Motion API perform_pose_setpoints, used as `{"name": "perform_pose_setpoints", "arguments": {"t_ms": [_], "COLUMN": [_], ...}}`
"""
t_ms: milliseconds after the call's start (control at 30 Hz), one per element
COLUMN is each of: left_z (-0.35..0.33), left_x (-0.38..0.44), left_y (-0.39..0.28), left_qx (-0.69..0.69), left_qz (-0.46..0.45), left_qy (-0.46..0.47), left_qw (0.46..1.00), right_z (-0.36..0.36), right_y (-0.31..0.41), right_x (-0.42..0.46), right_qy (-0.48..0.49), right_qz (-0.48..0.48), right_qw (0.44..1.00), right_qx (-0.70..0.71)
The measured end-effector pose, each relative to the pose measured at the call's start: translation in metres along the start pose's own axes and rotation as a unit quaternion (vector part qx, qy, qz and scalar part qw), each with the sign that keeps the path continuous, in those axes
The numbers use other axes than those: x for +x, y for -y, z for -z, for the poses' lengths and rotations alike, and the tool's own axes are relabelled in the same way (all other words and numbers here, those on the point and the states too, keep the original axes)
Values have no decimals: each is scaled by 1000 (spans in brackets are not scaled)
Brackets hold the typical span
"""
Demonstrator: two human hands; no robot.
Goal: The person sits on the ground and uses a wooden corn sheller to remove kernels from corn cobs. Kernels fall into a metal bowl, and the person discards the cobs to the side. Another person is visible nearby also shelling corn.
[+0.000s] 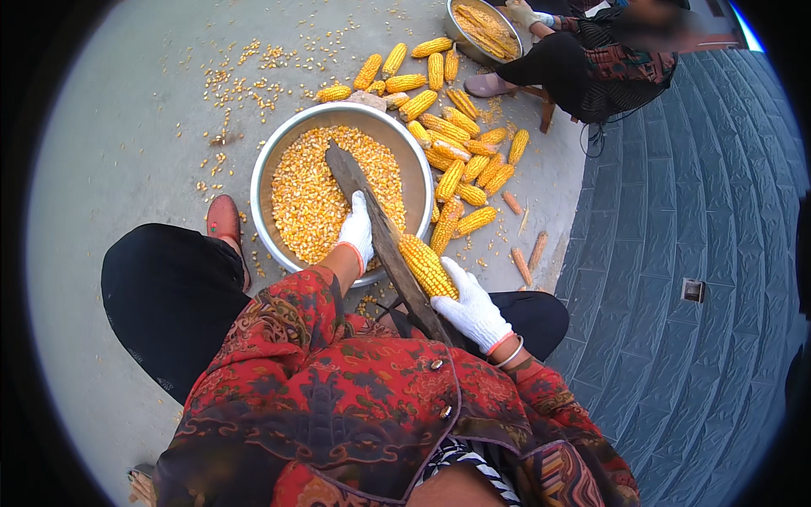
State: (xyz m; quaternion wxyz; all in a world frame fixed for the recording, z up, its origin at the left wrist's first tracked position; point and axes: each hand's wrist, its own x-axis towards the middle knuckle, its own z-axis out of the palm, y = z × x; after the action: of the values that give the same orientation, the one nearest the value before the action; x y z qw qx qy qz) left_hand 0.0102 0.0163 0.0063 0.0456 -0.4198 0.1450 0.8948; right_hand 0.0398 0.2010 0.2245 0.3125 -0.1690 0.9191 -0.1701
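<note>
My left hand (357, 229), in a white knit glove, grips a long weathered wooden board (388, 244). The board slants from my lap across a metal basin (263, 196), its far tip over the loose corn kernels (304, 203) inside. My right hand (470, 305), gloved alike, is closed around the near end of a yellow ear of corn (421, 265). That ear lies against the right side of the board, and rows of kernels cover its visible face. My right palm and some fingertips are hidden.
Several ears of corn (443, 127) are heaped right of the basin, with bare cobs (521, 266) nearer me. Kernels (253, 82) are scattered over the concrete floor (146, 146). Another person (570, 70) sits at upper right beside a second basin (453, 32). A tiled wall (646, 253) bounds the right.
</note>
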Motion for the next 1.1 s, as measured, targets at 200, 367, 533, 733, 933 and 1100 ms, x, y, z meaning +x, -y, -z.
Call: {"name": "perform_pose_setpoints", "arguments": {"t_ms": [200, 367, 533, 733, 933, 1100], "left_z": [3, 13, 13, 3, -6, 23], "left_x": [3, 11, 0, -7, -20, 20], "left_y": [0, 2, 2, -4, -16, 10], "left_qx": [-19, -30, -11, 18, 36, 57], "left_qz": [8, 15, 5, 15, 21, -26], "left_qy": [-7, -2, -14, -24, -46, -18], "left_qw": [1000, 999, 1000, 999, 998, 998], "right_z": [-32, -54, -47, -60, -55, -81], "right_y": [5, 29, 14, 25, 32, 19], "right_x": [31, 96, 67, 139, 117, 180], "right_qy": [-113, -143, -88, -130, -113, -164], "right_qz": [45, 24, 24, 19, 17, 63], "right_qw": [993, 989, 995, 991, 992, 983], "right_qx": [-10, -36, -31, -39, -62, -60]}}
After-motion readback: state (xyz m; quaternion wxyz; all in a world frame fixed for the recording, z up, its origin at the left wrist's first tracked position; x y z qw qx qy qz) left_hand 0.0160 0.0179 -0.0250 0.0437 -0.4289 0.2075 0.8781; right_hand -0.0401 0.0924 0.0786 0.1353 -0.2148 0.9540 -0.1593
